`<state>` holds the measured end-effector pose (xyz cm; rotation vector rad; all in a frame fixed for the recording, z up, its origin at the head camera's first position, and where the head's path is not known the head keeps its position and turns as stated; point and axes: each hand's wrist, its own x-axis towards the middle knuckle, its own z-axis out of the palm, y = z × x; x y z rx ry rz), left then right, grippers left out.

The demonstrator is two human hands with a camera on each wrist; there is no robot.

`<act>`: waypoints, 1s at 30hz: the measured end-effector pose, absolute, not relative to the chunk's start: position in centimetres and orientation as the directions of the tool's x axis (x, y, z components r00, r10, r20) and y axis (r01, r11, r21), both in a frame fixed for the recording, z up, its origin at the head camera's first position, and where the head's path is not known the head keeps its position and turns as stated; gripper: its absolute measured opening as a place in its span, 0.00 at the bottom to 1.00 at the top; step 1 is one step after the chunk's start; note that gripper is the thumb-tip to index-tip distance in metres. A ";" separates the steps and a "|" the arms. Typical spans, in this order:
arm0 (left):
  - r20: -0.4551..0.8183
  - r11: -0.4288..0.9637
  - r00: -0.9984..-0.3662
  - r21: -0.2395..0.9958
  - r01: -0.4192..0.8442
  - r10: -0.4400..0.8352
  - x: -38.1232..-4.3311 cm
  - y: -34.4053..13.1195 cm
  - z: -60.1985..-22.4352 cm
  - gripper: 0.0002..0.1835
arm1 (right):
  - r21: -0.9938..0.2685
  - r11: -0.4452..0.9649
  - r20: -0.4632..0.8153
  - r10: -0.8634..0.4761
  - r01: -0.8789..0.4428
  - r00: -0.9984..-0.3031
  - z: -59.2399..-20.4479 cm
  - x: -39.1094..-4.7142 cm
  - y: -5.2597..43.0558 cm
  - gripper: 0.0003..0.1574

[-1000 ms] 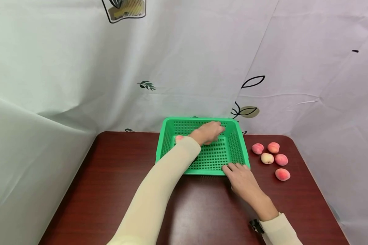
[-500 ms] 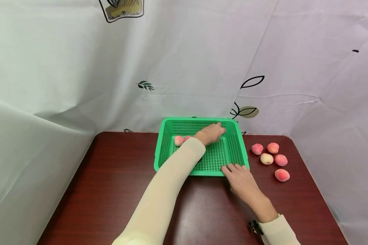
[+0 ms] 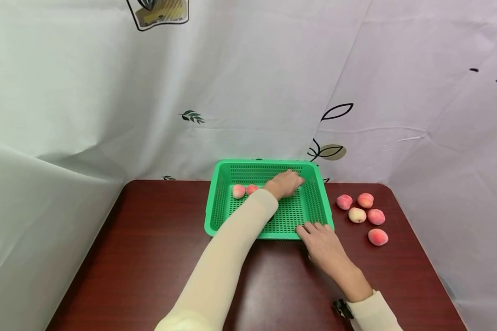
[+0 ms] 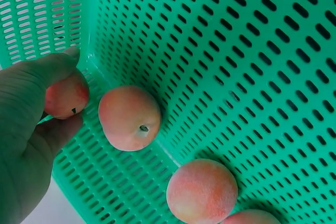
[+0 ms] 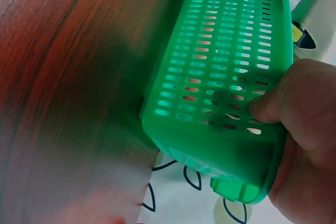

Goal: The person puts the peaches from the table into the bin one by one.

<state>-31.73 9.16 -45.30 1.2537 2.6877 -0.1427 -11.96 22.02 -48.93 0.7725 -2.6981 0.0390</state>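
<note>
"What's at the left?"
"The dark red tabletop, then a cream sleeve slanting over the front rim of the green basket."
"And inside?"
"Two peaches show toward the left, one just beside the other. Next comes the left hand, in the basket's right half."
"Holding anything?"
"Yes, its wrist view shows a peach pinched between thumb and finger, with another near it. Whether the held one touches the basket's floor, I can't tell."
"The right hand?"
"Gripping the front wall near the right corner, thumb outside, fingers over the rim."
"Further right?"
"Five more peaches on the tabletop: four close together, a pale one among them, and a fifth nearer the person."
</note>
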 end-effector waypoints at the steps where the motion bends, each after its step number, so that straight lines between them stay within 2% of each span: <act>1: -0.193 0.643 -0.631 -0.004 0.766 0.751 -31.7 9.2 -45.3 0.11 | 0.063 0.854 0.320 -0.508 -0.517 -0.800 -48.9 -12.0 22.0 0.22; 12: -0.233 0.672 -0.649 0.027 0.740 0.724 -31.7 9.9 -46.2 0.11 | 0.057 0.853 0.330 -0.507 -0.519 -0.796 -48.7 -11.9 22.0 0.22; 19: -0.221 0.663 -0.654 -0.042 0.748 0.724 -31.3 9.9 -46.6 0.10 | 0.055 0.855 0.319 -0.505 -0.516 -0.802 -48.6 -11.8 22.0 0.21; 30: -0.231 0.670 -0.659 -0.037 0.741 0.716 -31.5 9.4 -47.3 0.07 | 0.060 0.854 0.312 -0.508 -0.517 -0.803 -48.9 -11.9 22.0 0.20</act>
